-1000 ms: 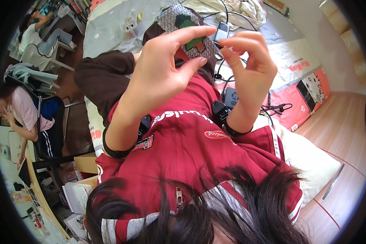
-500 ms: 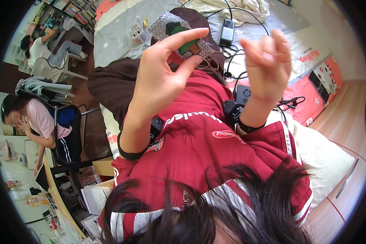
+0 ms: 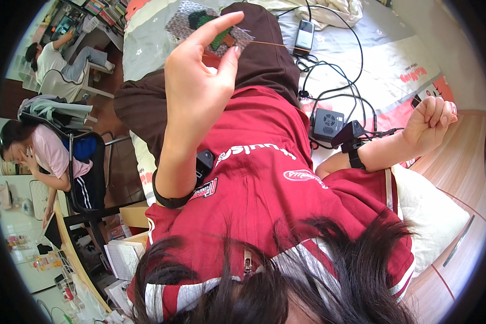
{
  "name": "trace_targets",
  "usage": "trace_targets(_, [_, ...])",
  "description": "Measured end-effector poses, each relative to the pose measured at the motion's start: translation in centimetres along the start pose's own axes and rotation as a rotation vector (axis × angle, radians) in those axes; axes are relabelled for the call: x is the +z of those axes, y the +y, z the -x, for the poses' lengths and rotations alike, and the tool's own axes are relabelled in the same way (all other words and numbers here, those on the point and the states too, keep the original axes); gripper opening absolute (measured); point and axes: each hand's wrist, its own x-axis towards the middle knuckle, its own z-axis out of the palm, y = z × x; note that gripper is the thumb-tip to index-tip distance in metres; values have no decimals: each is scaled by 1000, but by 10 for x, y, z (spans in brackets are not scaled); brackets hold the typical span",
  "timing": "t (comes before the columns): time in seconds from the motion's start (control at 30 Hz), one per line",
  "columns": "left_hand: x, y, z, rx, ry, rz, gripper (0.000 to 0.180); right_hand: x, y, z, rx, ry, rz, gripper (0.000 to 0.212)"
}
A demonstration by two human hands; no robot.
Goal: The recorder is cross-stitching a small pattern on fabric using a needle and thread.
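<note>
Covering the near part of the view, a red jacket [image 3: 259, 200] serves as backdrop to both arms. Black straps [image 3: 356, 158] ring the wrists, each bearing a small dark device, presumably fixed there so that the fingers stay free.

Left hand [image 3: 197, 78]: raised ahead of the chest, grasping a stitched canvas [image 3: 198, 20] that bears a green and brown tree on grey. Index finger crosses its face; thumb stands apart from it near the lower corner. The other fingers are hidden, and probably support the back.

Right hand [image 3: 429, 121]: drawn well out past the bed's right side, fingers clenched, apparently on a brown thread [image 3: 272, 44] leading from the canvas's right corner. Whether a needle is pinched there is too small to tell. The wide spread of the arms, in my judgement, keeps the thread straight and lifted over the cables.

Beyond the hands, brown trousers [image 3: 267, 59] cross the bed [image 3: 386, 54], with the canvas above the lap side, likely for close sight. A fan-vented box [image 3: 328, 124] lies toward the bed's right edge; farther up, a power bank [image 3: 304, 36] lies with a cable [image 3: 356, 81], nearer the far edge.

Past the bed's left edge, a seated person in pink [image 3: 51, 146] leans at a table [image 3: 65, 232].
</note>
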Motion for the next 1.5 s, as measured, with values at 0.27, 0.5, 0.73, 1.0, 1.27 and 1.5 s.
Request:
trace_targets(0.27, [1, -4, 0, 85, 104, -141, 33, -3, -2, -2, 74, -27, 241, 7])
trace_targets(0.5, [5, 10, 3, 45, -100, 105, 26, 61, 86, 23, 136, -116, 1047, 19])
trace_targets(0.73, [-1, 12, 3, 31, -244, 225, 32, 105, 126, 63, 113, -323, 1213, 8])
trace_targets(1.0, [-2, 13, 2, 33, -252, 237, 33, 107, 127, 63, -129, -402, 1423, 15])
trace_targets(1.27, [0, 13, 2, 70, -250, 241, 33, 103, 132, 62, -201, -418, 1430, 14])
trace_targets(1.5, [-1, 12, 2, 84, -246, 224, 33, 103, 132, 62, -168, -419, 1416, 14])
